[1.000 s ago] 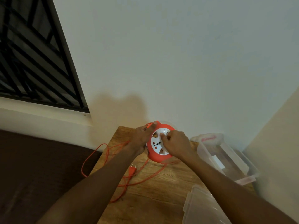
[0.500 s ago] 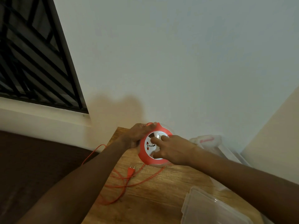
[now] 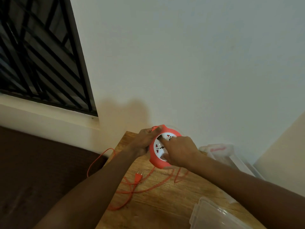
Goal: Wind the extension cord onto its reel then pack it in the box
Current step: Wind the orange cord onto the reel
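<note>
An orange reel [image 3: 158, 163] with a white socket face is held on edge above the wooden table [image 3: 158, 204]. My left hand [image 3: 145, 139] grips the reel's left rim. My right hand [image 3: 179, 152] lies over the white face, fingers pressed on its centre. Loose orange cord [image 3: 145, 190] runs from under the reel across the table and off its left edge. The cord's orange plug [image 3: 137, 177] lies flat on the wood below the reel. A clear plastic box [image 3: 231, 160] stands open at the right, behind my right forearm.
A clear lid [image 3: 212, 215] lies at the table's near right corner. The wall is right behind the reel. A barred window is at the upper left, and dark floor lies left of the table.
My right hand has turned on the reel's white face, from the top towards its lower right. The loose cord on the table has shifted and the plug has slid to the right.
</note>
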`<state>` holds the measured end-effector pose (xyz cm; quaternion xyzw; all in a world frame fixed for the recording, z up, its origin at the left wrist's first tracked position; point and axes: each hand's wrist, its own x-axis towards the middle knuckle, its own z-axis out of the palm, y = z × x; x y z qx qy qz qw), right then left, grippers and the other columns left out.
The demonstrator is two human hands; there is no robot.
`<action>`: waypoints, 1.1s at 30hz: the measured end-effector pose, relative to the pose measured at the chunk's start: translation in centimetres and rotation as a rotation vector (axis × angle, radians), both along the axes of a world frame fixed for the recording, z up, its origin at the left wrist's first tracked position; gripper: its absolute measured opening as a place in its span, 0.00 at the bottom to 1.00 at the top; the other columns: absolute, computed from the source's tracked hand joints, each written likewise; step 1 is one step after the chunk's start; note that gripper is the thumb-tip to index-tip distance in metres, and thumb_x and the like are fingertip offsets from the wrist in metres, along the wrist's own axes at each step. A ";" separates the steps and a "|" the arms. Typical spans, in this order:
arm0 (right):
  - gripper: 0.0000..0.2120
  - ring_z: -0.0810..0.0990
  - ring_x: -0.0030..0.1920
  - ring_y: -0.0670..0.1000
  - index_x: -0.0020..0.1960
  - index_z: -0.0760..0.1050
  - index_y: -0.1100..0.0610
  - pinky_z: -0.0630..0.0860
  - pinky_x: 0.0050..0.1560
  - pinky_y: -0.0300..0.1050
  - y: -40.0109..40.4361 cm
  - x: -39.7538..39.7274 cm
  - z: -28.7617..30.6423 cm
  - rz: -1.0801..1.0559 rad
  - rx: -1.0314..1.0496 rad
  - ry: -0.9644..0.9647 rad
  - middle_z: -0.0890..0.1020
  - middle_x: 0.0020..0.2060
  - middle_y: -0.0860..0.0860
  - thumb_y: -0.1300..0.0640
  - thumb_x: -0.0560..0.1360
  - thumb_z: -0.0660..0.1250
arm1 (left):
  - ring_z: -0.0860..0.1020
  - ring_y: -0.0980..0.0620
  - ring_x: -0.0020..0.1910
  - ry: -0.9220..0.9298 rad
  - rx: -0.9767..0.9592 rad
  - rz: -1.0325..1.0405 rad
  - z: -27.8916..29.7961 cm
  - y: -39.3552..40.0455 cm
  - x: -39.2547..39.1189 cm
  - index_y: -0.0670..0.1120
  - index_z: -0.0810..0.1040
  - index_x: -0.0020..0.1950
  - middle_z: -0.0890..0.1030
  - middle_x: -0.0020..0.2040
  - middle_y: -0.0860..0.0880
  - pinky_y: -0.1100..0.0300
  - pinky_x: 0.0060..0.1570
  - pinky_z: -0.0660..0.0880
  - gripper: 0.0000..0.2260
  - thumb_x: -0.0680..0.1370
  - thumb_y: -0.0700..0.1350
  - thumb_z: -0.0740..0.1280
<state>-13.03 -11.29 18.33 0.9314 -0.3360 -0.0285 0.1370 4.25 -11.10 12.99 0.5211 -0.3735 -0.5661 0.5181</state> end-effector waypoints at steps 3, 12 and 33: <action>0.33 0.82 0.53 0.58 0.78 0.54 0.48 0.78 0.47 0.52 0.2 -0.2 -0.5 -0.158 0.108 -0.177 0.81 0.59 0.54 0.40 0.77 0.61 | 0.86 0.34 0.53 0.003 -0.041 0.086 0.4 -0.3 -0.6 0.40 0.84 0.60 0.88 0.53 0.37 0.36 0.56 0.83 0.21 0.77 0.56 0.74; 0.41 0.86 0.34 0.50 0.79 0.44 0.44 0.82 0.34 0.44 3.0 0.3 -2.6 -0.598 1.044 -0.941 0.81 0.58 0.57 0.52 0.77 0.68 | 0.86 0.36 0.51 -0.043 -0.018 0.095 -0.6 -0.3 -0.8 0.38 0.84 0.58 0.87 0.54 0.35 0.39 0.54 0.83 0.21 0.78 0.55 0.74; 0.18 0.68 0.67 0.66 0.67 0.76 0.45 0.73 0.61 0.63 -0.1 -2.4 -0.4 0.495 -0.238 0.436 0.59 0.77 0.58 0.51 0.77 0.68 | 0.87 0.39 0.49 -0.229 0.011 -0.201 1.4 -1.4 0.3 0.43 0.84 0.61 0.88 0.54 0.40 0.46 0.48 0.85 0.25 0.76 0.62 0.72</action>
